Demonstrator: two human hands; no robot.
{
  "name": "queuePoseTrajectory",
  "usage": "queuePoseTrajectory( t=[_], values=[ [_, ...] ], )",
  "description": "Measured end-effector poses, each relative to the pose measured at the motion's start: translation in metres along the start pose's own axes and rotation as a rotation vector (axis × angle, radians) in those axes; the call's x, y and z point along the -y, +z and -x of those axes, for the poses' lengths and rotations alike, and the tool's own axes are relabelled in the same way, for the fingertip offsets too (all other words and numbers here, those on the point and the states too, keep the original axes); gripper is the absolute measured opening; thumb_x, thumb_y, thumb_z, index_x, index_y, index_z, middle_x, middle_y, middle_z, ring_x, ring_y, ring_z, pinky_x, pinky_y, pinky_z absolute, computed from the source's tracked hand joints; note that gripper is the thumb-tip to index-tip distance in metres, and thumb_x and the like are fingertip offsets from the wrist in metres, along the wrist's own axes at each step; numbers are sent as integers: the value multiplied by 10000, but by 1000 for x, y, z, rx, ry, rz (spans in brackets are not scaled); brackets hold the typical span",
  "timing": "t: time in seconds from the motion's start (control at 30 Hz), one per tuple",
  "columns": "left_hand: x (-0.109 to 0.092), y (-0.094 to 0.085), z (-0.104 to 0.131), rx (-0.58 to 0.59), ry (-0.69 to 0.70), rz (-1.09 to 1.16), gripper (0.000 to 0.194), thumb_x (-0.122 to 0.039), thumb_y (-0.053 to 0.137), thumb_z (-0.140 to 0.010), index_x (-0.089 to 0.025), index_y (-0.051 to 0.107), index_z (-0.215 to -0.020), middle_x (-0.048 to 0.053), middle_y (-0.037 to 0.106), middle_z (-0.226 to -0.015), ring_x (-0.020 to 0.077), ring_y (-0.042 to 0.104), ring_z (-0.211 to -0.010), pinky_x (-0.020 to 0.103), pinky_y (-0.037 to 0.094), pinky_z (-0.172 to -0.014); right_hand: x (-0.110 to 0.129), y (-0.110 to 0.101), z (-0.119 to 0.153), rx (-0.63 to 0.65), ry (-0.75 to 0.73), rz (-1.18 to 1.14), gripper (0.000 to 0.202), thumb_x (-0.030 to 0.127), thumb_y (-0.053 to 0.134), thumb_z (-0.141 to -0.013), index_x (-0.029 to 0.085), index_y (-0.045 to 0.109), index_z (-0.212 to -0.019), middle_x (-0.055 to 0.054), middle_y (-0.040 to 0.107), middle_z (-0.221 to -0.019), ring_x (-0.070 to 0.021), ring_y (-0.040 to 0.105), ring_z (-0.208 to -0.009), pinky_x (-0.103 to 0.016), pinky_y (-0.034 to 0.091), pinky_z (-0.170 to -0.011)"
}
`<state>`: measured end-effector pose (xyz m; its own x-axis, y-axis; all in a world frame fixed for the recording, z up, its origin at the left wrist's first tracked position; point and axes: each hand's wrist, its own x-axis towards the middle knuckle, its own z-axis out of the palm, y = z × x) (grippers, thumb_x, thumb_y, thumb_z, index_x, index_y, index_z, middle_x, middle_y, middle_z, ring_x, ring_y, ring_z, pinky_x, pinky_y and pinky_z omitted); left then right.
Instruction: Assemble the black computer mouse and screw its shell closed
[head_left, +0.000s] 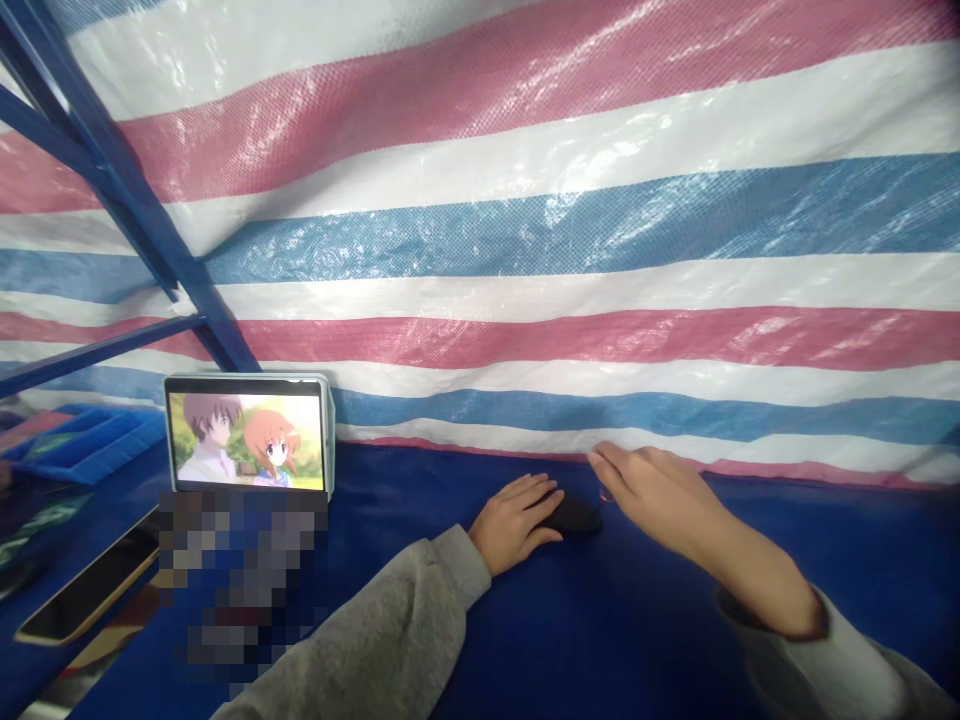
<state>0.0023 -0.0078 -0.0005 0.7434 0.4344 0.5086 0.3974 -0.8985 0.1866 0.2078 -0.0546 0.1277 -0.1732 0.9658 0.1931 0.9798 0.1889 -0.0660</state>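
A small black rounded object (571,513), shaped somewhat like a computer mouse, lies on the blue tabletop (570,630). My left hand (517,522) grips its left end, fingers over the far side and thumb along the near side. Just above and right of it is my right hand (651,492), with its fingers bent together and pointing left. A tiny reddish-purple thin thing (606,494) shows below those fingers, by the black object's right end. What the right fingers hold is mostly hidden behind the hand.
A tablet (251,435) in a pale case stands at the back left, playing a cartoon. Left of it are a phone (94,575) and a blue tray (90,445). A blurred-out patch covers the area below the tablet. Striped plastic sheeting (525,235) and a blue metal frame (150,215) rise behind.
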Motion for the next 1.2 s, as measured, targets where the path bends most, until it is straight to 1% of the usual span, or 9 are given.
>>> queuePoseTrajectory(
  t=[0.07, 0.17, 0.27, 0.33, 0.47, 0.6, 0.77, 0.97, 1.2],
  values=[
    [1, 1, 0, 4, -9, 2, 529, -518, 405, -956, -167, 474, -1345, 106, 548, -1341, 218, 443, -1319, 416, 370, -1120, 0, 5, -1, -37, 1, -123, 311, 248, 356, -897, 193, 658, -950, -67, 709, -749, -210, 660, -673, -293, 412, -587],
    [2, 3, 1, -2, -19, 10, 531, -518, 413, -954, -166, 472, -1346, 101, 550, -1339, 220, 442, -1319, 419, 372, -1120, 4, 23, -4, -123, -3, -604, 343, 219, 401, -830, 187, 625, -1089, -86, 714, -980, -200, 674, -789, -321, 483, -683],
    [3, 4, 1, -10, -12, 18, 526, -519, 407, -956, -165, 484, -1336, 101, 553, -1336, 222, 443, -1318, 421, 372, -1119, 12, 45, -7, -244, 107, -1160, 366, 254, 430, -800, 185, 560, -1136, -55, 712, -843, -179, 649, -622, -293, 459, -533],
    [3, 5, 1, -12, -1, 22, 529, -522, 403, -956, -159, 490, -1331, 105, 549, -1339, 225, 442, -1319, 419, 367, -1122, 16, 56, -7, -318, 163, -1313, 397, 254, 476, -776, 187, 537, -1162, -29, 700, -768, -122, 509, -455, -260, 365, -437],
    [2, 4, 1, -14, -1, 31, 543, -528, 388, -958, -154, 482, -1339, 100, 545, -1345, 223, 449, -1312, 415, 361, -1126, 18, 59, -8, -452, 203, -1482, 279, 357, 434, -847, 166, 619, -932, 24, 529, -504, -90, 294, -389, -252, 220, -400],
    [1, 3, 0, -14, -15, 32, 541, -536, 373, -960, -160, 493, -1330, 99, 553, -1337, 217, 461, -1303, 412, 367, -1122, 19, 53, -10, -379, 233, -1634, 440, 442, 340, -904, 200, 539, -595, 64, 242, -413, -97, 256, -384, -265, 234, -415],
    [1, 2, 0, -7, -11, 30, 546, -537, 361, -962, -158, 490, -1332, 97, 550, -1340, 217, 453, -1309, 410, 367, -1123, 23, 53, -11, -403, 308, -1682, 379, 353, 428, -869, 211, 430, -518, 49, 281, -488, -96, 307, -429, -261, 267, -435],
    [1, 2, 0, 0, -13, 30, 546, -533, 373, -960, -153, 490, -1332, 99, 549, -1340, 219, 459, -1303, 413, 366, -1123, 29, 52, -12, -485, 416, -1729, 409, 402, 469, -882, 204, 412, -529, 50, 325, -482, -88, 331, -446, -253, 278, -456],
    [2, 3, 0, -4, -14, 36, 539, -530, 388, -958, -156, 490, -1333, 97, 550, -1340, 226, 462, -1301, 419, 368, -1119, 26, 59, -12, -585, 355, -1829, 252, 294, 494, -811, 201, 433, -585, 51, 400, -518, -91, 400, -475, -238, 337, -485]
  ],
)
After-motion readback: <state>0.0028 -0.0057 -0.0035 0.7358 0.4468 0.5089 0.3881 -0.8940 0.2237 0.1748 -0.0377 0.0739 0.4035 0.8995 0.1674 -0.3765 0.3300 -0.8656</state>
